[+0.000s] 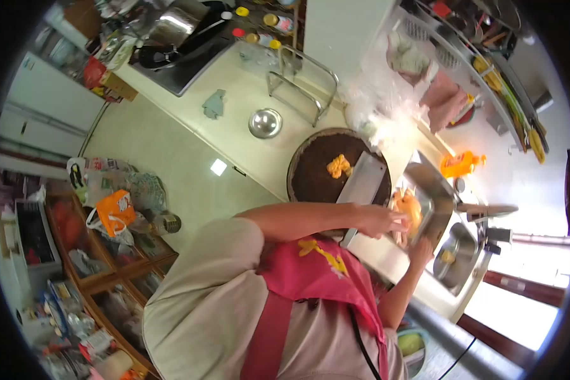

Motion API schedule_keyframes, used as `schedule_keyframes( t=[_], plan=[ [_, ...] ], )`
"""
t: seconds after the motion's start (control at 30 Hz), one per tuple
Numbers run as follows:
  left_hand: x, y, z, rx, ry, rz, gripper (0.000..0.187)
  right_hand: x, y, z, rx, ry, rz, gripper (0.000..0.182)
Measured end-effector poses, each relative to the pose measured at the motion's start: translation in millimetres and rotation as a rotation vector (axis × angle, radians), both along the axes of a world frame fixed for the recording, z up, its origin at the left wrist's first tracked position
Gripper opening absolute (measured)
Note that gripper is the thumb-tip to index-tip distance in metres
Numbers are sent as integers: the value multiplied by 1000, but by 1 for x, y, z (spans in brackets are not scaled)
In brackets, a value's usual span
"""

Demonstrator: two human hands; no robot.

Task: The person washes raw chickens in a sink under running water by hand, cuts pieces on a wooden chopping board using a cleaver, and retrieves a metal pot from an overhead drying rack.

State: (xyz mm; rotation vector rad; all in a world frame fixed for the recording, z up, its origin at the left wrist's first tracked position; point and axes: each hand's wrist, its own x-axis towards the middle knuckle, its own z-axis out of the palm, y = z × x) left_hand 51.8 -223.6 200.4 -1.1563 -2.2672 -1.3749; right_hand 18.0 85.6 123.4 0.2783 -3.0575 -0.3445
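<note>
At the desk's sink-side edge, left hand [386, 221] closed over soft, slippery orange pieces [406, 206] in steel tray [438, 197]; right hand [419, 250] grips tray rim.

One hand [386, 221] reaches into the metal tray [438, 196] of orange pieces [406, 204], the other hand [420, 251] gripping its near edge, beside a cleaver [363, 183] on the round chopping board [313, 174].

Counter [234, 88] carries chopping board [313, 174], steel bowl [265, 123].
</note>
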Motion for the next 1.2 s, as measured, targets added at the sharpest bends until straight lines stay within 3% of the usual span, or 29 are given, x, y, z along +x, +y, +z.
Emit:
schedule_keyframes(
  t=[0.03, 0.07, 0.1, 0.13, 0.17, 0.23, 0.27, 0.3, 0.37, 0.47, 0.57, 0.63, 0.67, 0.7, 0.77, 0.83, 0.9, 0.97, 1.03, 1.1, 1.2],
  plan=[
    [5, -18, -4, -73, -12, 40, 39, 4, 18, -16, -252, 6, 60, 33],
    [11, -41, 10, 93, -260, 59, 37, 6, 10, -6, -862, -258, -201, 34],
    [16, -66, 25, 267, -507, 73, 36, 16, 17, -9, -1127, -428, -451, 32],
    [22, -96, 21, 255, -487, 300, 35, 30, 19, -10, -1201, -438, -476, 31],
    [28, -127, 7, 242, -461, 524, 34, 37, 25, -17, -1097, -384, -428, 29],
    [38, -192, -33, 543, -504, 882, 28, 42, 38, -37, -1112, -271, -335, 28],
    [47, -231, -35, 516, -425, 1075, 27, 39, 33, -35, -1167, -283, -391, 30],
    [52, -279, -63, 515, -526, 1251, 30, 37, 26, -22, -1219, -290, -449, 31],
    [62, -355, -77, 274, -384, 1536, 32, 30, -7, 10, -1271, -244, -363, 31],
    [64, -454, -110, 33, -484, 1708, 28, 19, -72, 52, -1286, -208, -144, 34],
    [52, -524, -153, -197, -254, 1740, 24, 30, -178, 97, -1168, -234, -16, 32],
    [29, -566, -212, -127, -375, 1743, 25, 45, -259, 104, -1056, -254, 141, 25],
    [34, -568, -211, -115, -396, 1649, 29, 60, -313, 106, -1058, -243, 205, 21],
    [35, -571, -199, 532, -598, 1418, 28, 67, -356, 98, -954, -313, 210, 23],
    [40, -578, -210, 422, -459, 1322, 23, 98, -462, 98, -857, -451, 408, 30],
    [51, -595, -214, -352, -535, 1247, 22, 129, -558, 127, -744, -767, 499, 36],
    [76, -605, -206, -338, -420, 1176, 23, 138, -621, 123, -791, -888, 693, 40],
    [99, -619, -205, -338, -313, 1075, 22, 142, -669, 130, -770, -896, 673, 42],
    [102, -628, -237, -249, -144, 1062, 20, 142, -713, 129, -686, -889, 672, 43],
    [125, -650, -196, -312, -529, 711, 32, 140, -749, 123, -536, -859, 680, 45],
    [171, -699, -165, -294, -280, 507, 58, 133, -802, 94, -541, -1016, 727, 44]
  ],
)
